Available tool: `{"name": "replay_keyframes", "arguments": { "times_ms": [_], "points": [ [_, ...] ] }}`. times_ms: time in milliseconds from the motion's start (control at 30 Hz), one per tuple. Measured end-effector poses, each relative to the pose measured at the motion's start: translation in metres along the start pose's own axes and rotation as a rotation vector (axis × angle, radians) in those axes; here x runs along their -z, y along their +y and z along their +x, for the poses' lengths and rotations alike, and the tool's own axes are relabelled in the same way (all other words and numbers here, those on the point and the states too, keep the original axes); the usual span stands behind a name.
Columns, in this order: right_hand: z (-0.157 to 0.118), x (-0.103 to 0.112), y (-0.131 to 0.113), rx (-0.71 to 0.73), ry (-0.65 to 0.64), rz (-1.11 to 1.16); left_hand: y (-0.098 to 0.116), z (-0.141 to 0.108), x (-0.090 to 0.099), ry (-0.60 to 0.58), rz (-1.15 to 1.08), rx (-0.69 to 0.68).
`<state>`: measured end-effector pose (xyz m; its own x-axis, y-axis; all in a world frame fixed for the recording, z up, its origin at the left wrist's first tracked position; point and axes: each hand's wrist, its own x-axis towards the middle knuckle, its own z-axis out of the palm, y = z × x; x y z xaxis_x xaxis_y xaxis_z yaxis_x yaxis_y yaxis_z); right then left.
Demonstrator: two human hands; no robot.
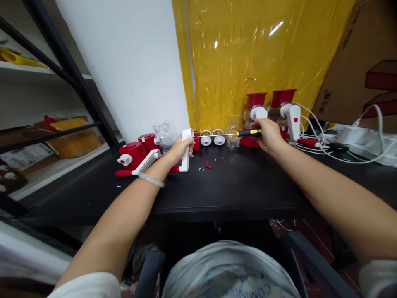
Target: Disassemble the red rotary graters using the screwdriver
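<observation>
My left hand is wrapped round a white crank handle, held upright with a red grip at its lower end. My right hand grips a screwdriver with a black and yellow handle. The long metal shaft points left, its tip at the top of the white handle by my left fingers; the exact contact is too small to tell. On the black table below lie a small red part and several tiny screws.
Red housings and another white crank lie at the left. Behind are two white round parts and clear containers. Assembled red-and-white devices, white cables and a cardboard box stand at the right.
</observation>
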<state>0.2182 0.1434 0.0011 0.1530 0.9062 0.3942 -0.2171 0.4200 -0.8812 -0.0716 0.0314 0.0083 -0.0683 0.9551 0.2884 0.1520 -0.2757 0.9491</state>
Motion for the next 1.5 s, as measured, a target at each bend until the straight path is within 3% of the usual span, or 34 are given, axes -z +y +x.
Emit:
{"name": "replay_keyframes", "arguments": {
  "times_ms": [233,467,667,1000,1500],
  "points": [
    [-0.008,-0.006,-0.003,-0.062,-0.018,0.138,-0.002,0.002,0.001,0.043,-0.039,-0.039],
    [-0.012,0.000,0.000,-0.110,-0.189,-0.187,-0.002,0.004,0.007,0.108,-0.023,-0.044],
    [-0.013,0.004,-0.002,-0.037,-0.249,-0.388,-0.001,0.004,0.010,0.093,-0.033,-0.039],
    [-0.013,-0.001,0.005,-0.071,-0.251,-0.072,0.001,0.004,0.013,0.109,-0.028,-0.055],
    [-0.014,0.000,-0.003,-0.098,-0.249,0.073,0.000,0.005,0.013,0.098,-0.008,-0.073]
  ]
}}
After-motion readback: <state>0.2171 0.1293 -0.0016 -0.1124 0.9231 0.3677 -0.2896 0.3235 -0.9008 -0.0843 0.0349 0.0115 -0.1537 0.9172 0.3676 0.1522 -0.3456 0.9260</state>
